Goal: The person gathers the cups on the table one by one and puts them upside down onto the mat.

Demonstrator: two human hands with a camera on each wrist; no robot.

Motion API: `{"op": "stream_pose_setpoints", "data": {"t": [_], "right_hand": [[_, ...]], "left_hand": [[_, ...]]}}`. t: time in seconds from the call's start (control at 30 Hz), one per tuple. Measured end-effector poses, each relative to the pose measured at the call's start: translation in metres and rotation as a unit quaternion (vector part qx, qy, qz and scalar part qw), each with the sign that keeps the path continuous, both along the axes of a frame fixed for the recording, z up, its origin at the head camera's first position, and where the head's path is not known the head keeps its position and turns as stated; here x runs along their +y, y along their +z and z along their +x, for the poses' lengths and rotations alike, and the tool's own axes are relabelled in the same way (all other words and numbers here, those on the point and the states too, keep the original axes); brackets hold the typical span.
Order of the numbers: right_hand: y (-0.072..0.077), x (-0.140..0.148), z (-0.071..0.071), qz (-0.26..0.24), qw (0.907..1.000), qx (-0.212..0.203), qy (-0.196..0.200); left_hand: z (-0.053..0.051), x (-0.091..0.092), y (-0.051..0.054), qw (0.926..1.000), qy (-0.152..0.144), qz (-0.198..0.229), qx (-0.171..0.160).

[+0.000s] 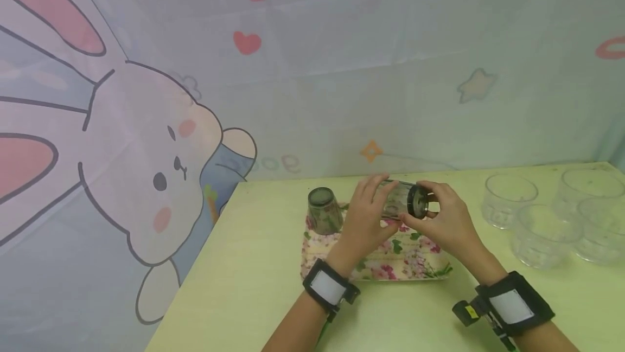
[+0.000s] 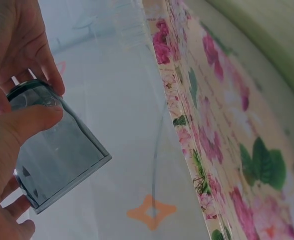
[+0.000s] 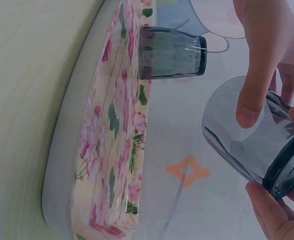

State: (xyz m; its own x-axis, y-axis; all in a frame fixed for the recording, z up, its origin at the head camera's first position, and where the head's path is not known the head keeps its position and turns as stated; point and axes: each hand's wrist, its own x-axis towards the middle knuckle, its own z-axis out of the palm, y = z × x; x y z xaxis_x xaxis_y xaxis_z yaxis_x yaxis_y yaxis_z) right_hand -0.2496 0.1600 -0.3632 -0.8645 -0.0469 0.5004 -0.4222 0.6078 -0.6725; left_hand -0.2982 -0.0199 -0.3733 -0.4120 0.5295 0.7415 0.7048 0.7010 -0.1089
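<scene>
A smoky grey drinking glass (image 1: 394,200) is held on its side above a floral tray (image 1: 415,265), its thick dark base to the right in the head view. My left hand (image 1: 365,213) grips it around the body, thumb along the near side. At the base end, my right hand (image 1: 446,221) pinches the glass between thumb and fingers. The left wrist view shows the same glass (image 2: 62,150) between both hands. A second grey glass (image 1: 324,213) stands upside down on the tray's left end; it also appears in the right wrist view.
Several clear glass bowls (image 1: 510,194) stand on the right side of the pale yellow table (image 1: 234,265). Behind the table hangs a printed cloth (image 1: 332,97) with a cartoon rabbit, hearts and stars. Each wrist wears a black strap (image 1: 520,303) with a small device.
</scene>
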Motion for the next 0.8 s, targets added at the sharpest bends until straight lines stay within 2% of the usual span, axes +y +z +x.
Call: {"op": "stream_pose_setpoints", "data": {"t": [0.3,0.5,0.63,0.8], "right_hand": [[0.001,0.0,-0.001,0.015,0.9998,-0.008,0.008],[0.005,-0.001,-0.001,0.022,0.9995,-0.022,0.01],[0.007,-0.002,0.0,0.029,0.9991,-0.029,0.013],[0.01,-0.001,0.002,0.031,0.9982,-0.035,0.036]], "left_hand": [[0.001,0.001,0.0,0.9998,-0.014,0.007,-0.015],[0.002,0.001,0.0,0.9992,-0.009,0.017,-0.034],[0.002,0.0,-0.001,0.9991,-0.008,0.023,-0.035],[0.001,-0.001,-0.001,0.9984,0.001,0.034,-0.045]]}}
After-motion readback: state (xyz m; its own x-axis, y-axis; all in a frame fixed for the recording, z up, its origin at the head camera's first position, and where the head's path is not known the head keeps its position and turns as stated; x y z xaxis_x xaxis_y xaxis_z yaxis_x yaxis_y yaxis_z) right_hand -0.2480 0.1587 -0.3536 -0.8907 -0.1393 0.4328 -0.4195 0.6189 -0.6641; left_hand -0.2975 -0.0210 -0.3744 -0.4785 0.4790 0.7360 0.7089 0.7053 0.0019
